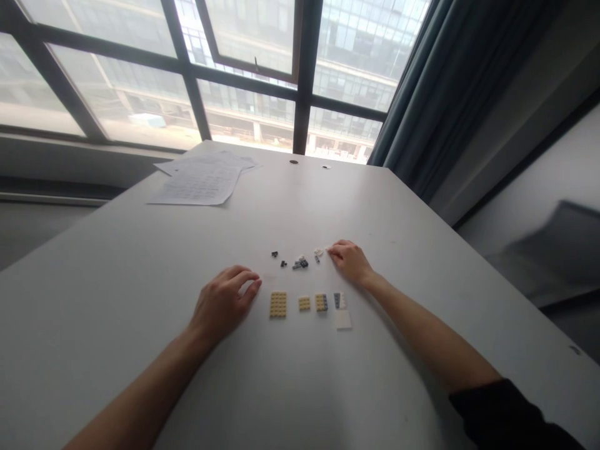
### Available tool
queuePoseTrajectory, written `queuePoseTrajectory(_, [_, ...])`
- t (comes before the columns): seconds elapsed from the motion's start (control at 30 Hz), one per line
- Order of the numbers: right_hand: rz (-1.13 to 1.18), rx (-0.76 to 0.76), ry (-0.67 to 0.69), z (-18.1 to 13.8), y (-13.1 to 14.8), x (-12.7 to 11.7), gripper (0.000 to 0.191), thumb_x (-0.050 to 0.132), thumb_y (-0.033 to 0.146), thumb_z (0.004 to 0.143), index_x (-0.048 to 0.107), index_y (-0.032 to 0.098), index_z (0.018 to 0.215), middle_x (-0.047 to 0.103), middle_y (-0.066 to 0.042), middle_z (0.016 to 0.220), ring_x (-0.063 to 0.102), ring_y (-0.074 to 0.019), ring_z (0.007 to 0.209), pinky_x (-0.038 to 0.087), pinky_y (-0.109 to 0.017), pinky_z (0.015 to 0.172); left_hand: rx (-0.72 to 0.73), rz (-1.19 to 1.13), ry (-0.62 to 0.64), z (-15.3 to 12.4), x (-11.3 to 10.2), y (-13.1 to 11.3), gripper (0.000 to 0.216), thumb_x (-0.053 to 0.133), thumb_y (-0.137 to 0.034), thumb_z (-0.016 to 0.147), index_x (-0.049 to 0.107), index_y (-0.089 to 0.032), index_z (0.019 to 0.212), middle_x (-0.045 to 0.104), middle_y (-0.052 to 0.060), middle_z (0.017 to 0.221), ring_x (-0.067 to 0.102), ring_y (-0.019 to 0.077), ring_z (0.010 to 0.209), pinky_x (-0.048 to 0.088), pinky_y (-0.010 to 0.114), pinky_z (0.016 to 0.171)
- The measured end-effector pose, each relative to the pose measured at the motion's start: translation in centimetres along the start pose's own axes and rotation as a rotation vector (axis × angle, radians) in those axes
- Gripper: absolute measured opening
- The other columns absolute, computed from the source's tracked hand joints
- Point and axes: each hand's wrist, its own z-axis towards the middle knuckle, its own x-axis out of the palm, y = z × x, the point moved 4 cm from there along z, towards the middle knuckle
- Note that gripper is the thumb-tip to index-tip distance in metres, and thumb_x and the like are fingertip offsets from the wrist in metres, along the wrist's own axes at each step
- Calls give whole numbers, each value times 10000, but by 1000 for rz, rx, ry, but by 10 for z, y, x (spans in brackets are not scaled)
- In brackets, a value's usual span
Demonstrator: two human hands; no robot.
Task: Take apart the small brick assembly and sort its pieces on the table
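Note:
My left hand point(225, 295) rests on the white table, thumb and forefinger curved with a gap between them and nothing held. Right of it lies a tan studded plate point(278, 304). My right hand point(347, 257) is closed, its fingertips at a small white toy brick point(328, 249) mostly hidden by them. Beside those fingertips are loose white pieces point(319, 251) and a small grey piece point(317, 259). A row nearer me holds a smaller tan plate point(304, 304), a tan and grey block point(321, 302), a grey and white piece point(339, 300) and a flat white tile point(344, 319).
A cluster of dark and grey pieces point(300, 264) lies between my hands, with small black pieces point(274, 254) to its left. Printed sheets point(199, 181) lie at the table's far left. Windows and a dark curtain point(422, 112) stand beyond the table point(290, 387).

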Motion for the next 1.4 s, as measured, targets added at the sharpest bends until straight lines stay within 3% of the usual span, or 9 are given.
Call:
queuePoseTrajectory(0.27, [52, -21, 9, -53, -15, -24, 275, 501, 54, 848, 706, 200, 958, 671, -46, 958, 625, -149, 849, 478, -269, 817, 13, 22, 10, -1, 0, 2, 295, 447, -413, 884, 671, -221, 877, 665, 32, 987, 622, 189, 890, 489, 278, 751])
queuePoseTrajectory(0.57, [220, -42, 23, -114, 5, -30, 140, 560, 116, 850, 665, 207, 867, 659, -33, 900, 623, -161, 852, 501, -295, 789, 26, 36, 5, 1, -2, -3, 307, 432, -410, 886, 670, -216, 865, 671, 43, 971, 623, 194, 887, 480, 288, 766])
queuePoseTrajectory(1.4, [261, -134, -40, -123, 19, -24, 105, 564, 175, 873, 660, 216, 884, 657, -47, 888, 618, -167, 849, 521, -315, 786, 44, 44, 12, 0, -1, -2, 296, 442, -405, 882, 672, -220, 862, 671, 36, 961, 627, 194, 885, 477, 290, 774])
